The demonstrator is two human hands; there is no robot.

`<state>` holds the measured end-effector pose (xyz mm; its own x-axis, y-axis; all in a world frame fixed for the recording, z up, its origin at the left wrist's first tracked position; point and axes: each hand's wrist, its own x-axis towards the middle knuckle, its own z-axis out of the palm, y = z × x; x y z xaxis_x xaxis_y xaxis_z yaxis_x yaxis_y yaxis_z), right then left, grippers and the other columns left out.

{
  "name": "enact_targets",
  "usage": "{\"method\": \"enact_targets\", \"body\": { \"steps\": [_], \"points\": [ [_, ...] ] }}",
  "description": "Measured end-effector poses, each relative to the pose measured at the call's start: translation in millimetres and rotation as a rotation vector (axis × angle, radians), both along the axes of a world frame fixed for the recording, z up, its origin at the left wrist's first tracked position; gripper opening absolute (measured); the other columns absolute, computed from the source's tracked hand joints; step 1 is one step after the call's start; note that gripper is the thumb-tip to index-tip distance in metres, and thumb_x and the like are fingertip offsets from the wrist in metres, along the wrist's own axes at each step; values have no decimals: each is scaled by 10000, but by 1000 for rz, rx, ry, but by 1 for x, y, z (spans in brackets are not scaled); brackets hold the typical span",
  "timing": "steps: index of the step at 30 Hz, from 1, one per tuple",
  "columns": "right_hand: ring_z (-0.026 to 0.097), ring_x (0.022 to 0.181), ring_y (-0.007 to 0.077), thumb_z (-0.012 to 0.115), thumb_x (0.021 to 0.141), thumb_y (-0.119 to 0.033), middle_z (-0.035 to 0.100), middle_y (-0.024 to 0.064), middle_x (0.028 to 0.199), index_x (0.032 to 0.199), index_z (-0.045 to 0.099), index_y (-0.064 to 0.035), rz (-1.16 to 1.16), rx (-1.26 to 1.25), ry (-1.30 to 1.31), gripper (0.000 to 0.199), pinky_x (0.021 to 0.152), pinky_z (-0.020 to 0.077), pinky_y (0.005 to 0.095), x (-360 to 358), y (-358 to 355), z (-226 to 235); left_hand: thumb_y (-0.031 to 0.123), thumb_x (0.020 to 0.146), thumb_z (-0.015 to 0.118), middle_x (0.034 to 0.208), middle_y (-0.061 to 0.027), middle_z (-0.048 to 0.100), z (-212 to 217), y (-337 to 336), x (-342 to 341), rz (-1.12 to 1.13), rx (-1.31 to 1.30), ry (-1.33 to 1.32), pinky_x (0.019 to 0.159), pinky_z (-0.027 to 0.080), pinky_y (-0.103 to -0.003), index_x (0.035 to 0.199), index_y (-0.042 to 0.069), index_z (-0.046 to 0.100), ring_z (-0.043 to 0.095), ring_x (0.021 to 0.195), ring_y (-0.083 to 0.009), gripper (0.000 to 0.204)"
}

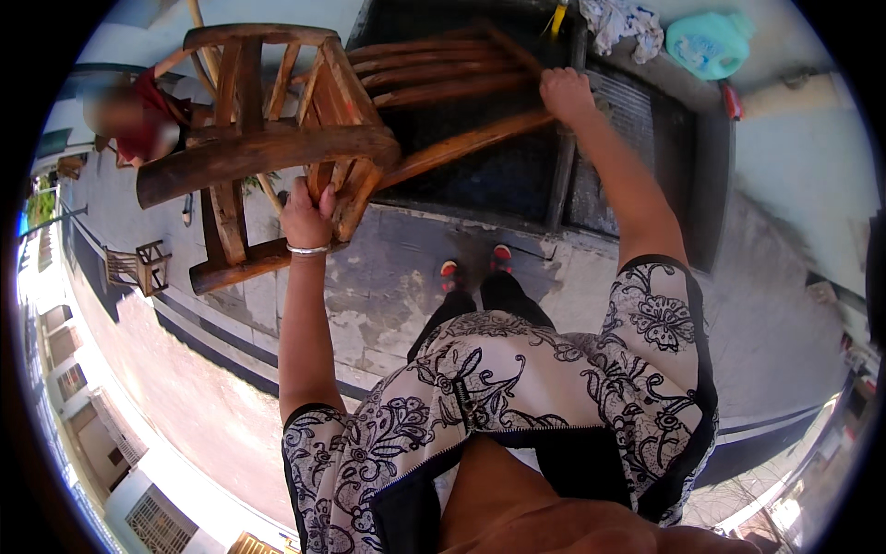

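A brown wooden chair with a slatted back is tipped on its side in the air, across the dark wash basin. Its legs and thick curved rails point to the left, its back slats to the right. My left hand, a silver bangle at the wrist, is closed around a bar of the chair's lower frame. At the far end of the back, my right hand grips the corner of the top rail. That end of the chair is slightly blurred.
The dark basin has a concrete rim and a ribbed washing slab at its right. Behind it lie a crumpled cloth and a teal detergent jug. Another person sits at the left, beyond a small wooden chair.
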<state>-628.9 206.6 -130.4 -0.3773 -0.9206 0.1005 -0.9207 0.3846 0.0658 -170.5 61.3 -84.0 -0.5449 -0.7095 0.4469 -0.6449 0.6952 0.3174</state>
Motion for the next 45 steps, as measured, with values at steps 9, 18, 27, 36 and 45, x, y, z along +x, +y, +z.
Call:
{"method": "enact_targets", "body": {
  "steps": [9, 18, 27, 36, 45],
  "points": [
    [591, 968, 291, 525, 871, -200, 629, 89, 952, 895, 583, -82, 69, -100, 7, 134, 792, 459, 491, 4, 11, -4, 390, 839, 650, 720, -185, 591, 0, 4, 1, 46, -2, -36, 549, 473, -468, 932, 51, 520, 587, 653, -397, 375],
    [584, 965, 270, 521, 877, -215, 627, 70, 969, 925, 579, -101, 75, -108, -62, 137, 790, 439, 478, 11, 24, 1, 397, 822, 665, 708, -186, 597, -1, 5, 3, 62, 25, -11, 545, 476, -469, 947, 62, 526, 591, 645, -403, 384],
    [607, 985, 324, 493, 904, -232, 655, 126, 997, 953, 605, -79, -116, -29, -215, 196, 822, 449, 504, -15, -26, -7, 386, 823, 668, 711, -181, 600, 2, 2, 0, 47, 8, -25, 542, 475, -468, 952, 60, 526, 595, 650, -404, 378],
    [608, 858, 356, 556, 877, -259, 632, 172, 858, 870, 648, -55, 118, -311, -495, 224, 768, 486, 427, -32, 25, 13, 392, 841, 646, 715, -172, 594, -2, 2, 2, 67, -18, -35, 531, 467, -470, 918, 64, 515, 587, 637, -395, 362],
    [598, 853, 349, 595, 867, -230, 619, 146, 880, 868, 641, -67, 75, -358, -306, 169, 761, 489, 445, -46, -17, -27, 402, 843, 640, 718, -173, 593, -1, 1, -5, 63, -53, -16, 532, 468, -462, 905, 66, 518, 583, 638, -391, 363]
  ]
}}
